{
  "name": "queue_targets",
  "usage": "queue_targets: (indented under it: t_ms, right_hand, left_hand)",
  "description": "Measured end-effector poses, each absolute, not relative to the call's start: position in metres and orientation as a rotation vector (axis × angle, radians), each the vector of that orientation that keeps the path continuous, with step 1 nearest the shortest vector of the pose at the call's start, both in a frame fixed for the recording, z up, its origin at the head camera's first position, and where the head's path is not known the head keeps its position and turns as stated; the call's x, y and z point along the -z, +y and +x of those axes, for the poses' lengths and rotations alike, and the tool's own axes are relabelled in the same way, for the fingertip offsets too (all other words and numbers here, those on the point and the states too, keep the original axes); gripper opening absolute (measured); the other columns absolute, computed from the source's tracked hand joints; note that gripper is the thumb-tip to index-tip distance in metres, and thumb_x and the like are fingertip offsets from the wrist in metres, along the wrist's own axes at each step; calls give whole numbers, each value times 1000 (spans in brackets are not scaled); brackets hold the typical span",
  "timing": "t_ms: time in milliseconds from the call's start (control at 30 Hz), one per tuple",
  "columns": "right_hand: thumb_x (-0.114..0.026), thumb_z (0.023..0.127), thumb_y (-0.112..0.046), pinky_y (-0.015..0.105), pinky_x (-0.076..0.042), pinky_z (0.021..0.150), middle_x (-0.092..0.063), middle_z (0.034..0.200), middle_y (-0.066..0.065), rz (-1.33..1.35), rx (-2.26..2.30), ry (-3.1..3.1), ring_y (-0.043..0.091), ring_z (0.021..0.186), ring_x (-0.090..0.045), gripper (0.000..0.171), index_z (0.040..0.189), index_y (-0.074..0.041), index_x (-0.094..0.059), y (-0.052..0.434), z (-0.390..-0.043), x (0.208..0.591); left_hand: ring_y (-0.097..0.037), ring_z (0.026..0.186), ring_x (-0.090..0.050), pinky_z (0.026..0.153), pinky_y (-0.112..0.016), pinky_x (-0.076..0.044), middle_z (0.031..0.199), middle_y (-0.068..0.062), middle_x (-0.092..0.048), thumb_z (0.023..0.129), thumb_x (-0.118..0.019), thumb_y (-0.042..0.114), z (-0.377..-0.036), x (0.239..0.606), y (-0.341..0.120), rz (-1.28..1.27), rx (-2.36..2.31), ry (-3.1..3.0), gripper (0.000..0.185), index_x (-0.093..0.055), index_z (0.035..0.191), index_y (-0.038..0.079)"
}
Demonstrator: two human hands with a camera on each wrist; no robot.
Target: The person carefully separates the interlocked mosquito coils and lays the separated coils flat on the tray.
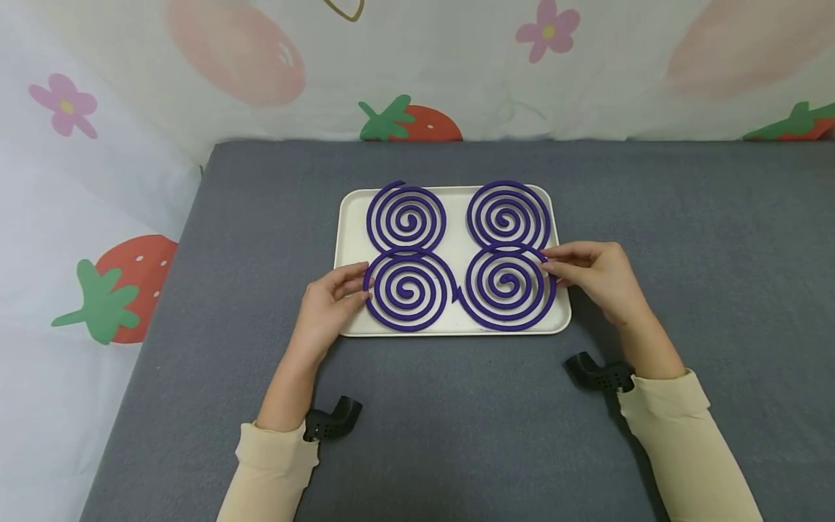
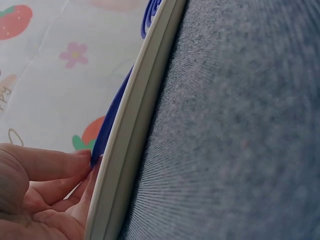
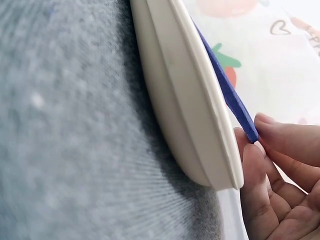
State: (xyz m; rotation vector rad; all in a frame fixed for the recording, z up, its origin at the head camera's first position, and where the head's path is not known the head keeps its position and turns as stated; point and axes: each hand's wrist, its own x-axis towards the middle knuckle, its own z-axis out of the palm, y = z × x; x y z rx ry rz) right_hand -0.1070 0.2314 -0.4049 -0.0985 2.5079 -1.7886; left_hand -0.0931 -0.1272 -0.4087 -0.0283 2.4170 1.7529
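Observation:
A white tray (image 1: 457, 217) bears purple mosquito coils in two columns. At its front left, my left hand (image 1: 329, 304) pinches the outer ring of one coil (image 1: 406, 293) by the left side. My right hand (image 1: 595, 279) pinches the front right coil (image 1: 507, 279) between thumb and fingers at the right side. Both front coils overlap the near edges of the back left coil (image 1: 409, 222) and the back right coil (image 1: 504, 221). In the left wrist view, the gripped coil (image 2: 108, 122) slants above the tray rim; the right wrist view shows the other coil (image 3: 232, 97) tilted likewise.
The tray lies on a grey cloth-covered table (image 1: 443, 406). Behind it hangs a white curtain (image 1: 457, 65) printed with strawberries and flowers. Black wrist cameras sit on the left wrist (image 1: 333, 419) and the right wrist (image 1: 599, 373).

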Motion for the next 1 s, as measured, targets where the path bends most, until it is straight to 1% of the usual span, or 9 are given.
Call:
queue_targets:
  t_ms: [100,233,333,467,567,733,833,933,1000]
  right_hand:
    - [-69,85,-4,23,-55,59,-70,83,-4,-93,1792,2505,5,69,-62,26,102,15,-65,232,-107,405]
    - [-70,84,-5,22,-55,60,-70,83,0,-97,1802,2495,6,68,-62,27,101,16,-64,233,-107,405]
    - [-69,84,-3,21,-55,61,-69,82,-4,-108,1809,2495,5,69,-62,26,101,17,-64,233,-109,405]
    - [-69,84,-1,19,-54,63,-68,81,-12,-114,1822,2491,3,72,-63,26,101,18,-63,233,-110,405]
    - [-68,84,-1,20,-54,64,-68,81,-12,-121,1831,2476,4,72,-63,26,101,19,-62,234,-112,405]
    - [-69,85,-3,20,-55,66,-68,81,-11,-111,1831,2447,5,71,-63,29,103,18,-61,236,-113,408]
    - [-69,85,-5,20,-55,67,-68,82,-12,-82,1826,2421,5,73,-63,32,106,17,-60,238,-109,413]
    - [-69,85,-7,21,-55,69,-68,85,-12,-66,1837,2388,4,77,-64,34,108,17,-59,241,-104,421]
    - [-69,85,-7,21,-55,69,-68,88,-11,-57,1868,2353,5,80,-64,33,108,16,-60,243,-100,426]
  left_hand:
    - [-29,109,-59,81,-9,-44,115,-25,-62,88,-59,-5,-93,409,-128,-33,-1764,2399,39,-54,127,-7]
    - [-29,112,-58,84,-12,-46,121,-25,-59,88,-58,-7,-94,410,-131,-59,-1841,2331,40,-53,127,-8]
    - [-24,111,-58,85,-14,-47,124,-25,-56,88,-57,-8,-93,410,-133,-83,-1910,2275,40,-52,128,-9]
    - [-19,108,-58,86,-15,-47,125,-27,-55,90,-54,-7,-91,410,-136,-91,-1925,2276,37,-52,127,-11]
    - [-19,110,-58,87,-16,-47,123,-23,-58,93,-53,-2,-89,408,-135,-85,-1821,2401,32,-56,124,-9]
    - [-22,114,-57,93,-21,-44,119,-17,-63,94,-56,6,-87,406,-134,-109,-1673,2587,28,-62,120,-3]
    - [-23,112,-58,89,-19,-46,117,-18,-63,93,-56,5,-86,410,-135,-125,-1743,2539,28,-62,119,-4]
    - [-21,109,-60,85,-16,-48,117,-20,-63,93,-55,3,-83,417,-136,-148,-1866,2399,28,-61,120,-6]
    - [-19,109,-59,86,-18,-49,119,-22,-61,94,-54,2,-81,421,-138,-153,-1948,2288,30,-58,122,-8]
